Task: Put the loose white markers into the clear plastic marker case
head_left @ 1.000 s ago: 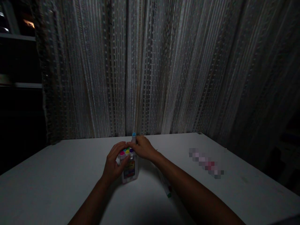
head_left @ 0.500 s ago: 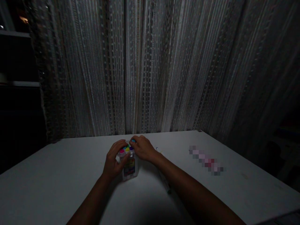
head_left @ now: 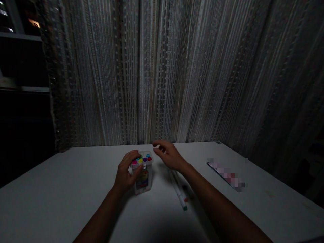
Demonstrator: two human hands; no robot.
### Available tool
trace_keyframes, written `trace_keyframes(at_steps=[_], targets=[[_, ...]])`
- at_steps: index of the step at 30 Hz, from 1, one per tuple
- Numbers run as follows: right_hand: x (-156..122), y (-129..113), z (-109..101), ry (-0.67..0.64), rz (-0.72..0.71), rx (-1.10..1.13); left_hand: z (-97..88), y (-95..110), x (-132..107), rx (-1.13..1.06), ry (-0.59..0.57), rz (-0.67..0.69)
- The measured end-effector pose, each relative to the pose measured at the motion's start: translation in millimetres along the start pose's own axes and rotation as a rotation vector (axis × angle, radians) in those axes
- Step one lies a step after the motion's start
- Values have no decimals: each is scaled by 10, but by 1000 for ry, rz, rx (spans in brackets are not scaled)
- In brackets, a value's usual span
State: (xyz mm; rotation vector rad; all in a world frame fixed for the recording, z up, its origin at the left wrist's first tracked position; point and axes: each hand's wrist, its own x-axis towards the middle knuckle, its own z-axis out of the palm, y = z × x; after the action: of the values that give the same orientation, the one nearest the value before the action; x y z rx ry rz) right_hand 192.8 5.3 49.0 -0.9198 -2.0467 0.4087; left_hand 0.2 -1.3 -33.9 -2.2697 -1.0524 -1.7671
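Observation:
A clear plastic case of markers (head_left: 142,180) stands upright on the white table, with colourful round marker ends showing at its top. My left hand (head_left: 127,170) wraps around its left side, the thumb across the front and the fingers over the upper edge. To the right of the case, my right hand (head_left: 170,156) hovers with its thumb and fingers apart and nothing visible between them. Under my right wrist lies a white marker with a green end (head_left: 182,204). Beside it is another marker with an orange-red end (head_left: 186,199), partly hidden by my forearm.
A phone-like flat object (head_left: 222,174), partly pixelated, lies on the right of the white table (head_left: 63,189). A silvery string curtain (head_left: 157,74) hangs behind the table's far edge. The room is dim, with dark shelving (head_left: 22,60) at the left.
My right hand has moved off the top of the case to the right and opened. More marker ends and the loose markers show. My left hand still holds the case; the view has shifted slightly.

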Motion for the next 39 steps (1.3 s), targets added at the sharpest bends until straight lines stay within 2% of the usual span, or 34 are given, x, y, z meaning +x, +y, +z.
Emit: trace_keyframes(at_steps=[3, 5, 9, 12, 18, 22, 30, 39], targets=[[-113, 271, -197, 193, 110, 60, -7, 21, 11, -4, 7, 5], [-215, 502, -225, 253, 202, 14, -6, 27, 14, -1, 13, 11], [-460, 902, -73, 230, 317, -183, 5, 19, 1, 26, 10, -10], [-603, 1055, 34, 179, 373, -315, 12, 15, -15, 38, 2, -36], [-673, 1091, 38, 59, 410, -408, 22, 32, -20, 31, -2, -80], [-680, 1060, 81, -48, 394, -483, 24, 41, -16, 23, -8, -58], [-729, 1059, 135, -171, 387, -519, 27, 27, -7, 13, -3, -9], [-750, 1089, 192, -194, 380, -524, 21, -4, -23, 33, -23, -7]])
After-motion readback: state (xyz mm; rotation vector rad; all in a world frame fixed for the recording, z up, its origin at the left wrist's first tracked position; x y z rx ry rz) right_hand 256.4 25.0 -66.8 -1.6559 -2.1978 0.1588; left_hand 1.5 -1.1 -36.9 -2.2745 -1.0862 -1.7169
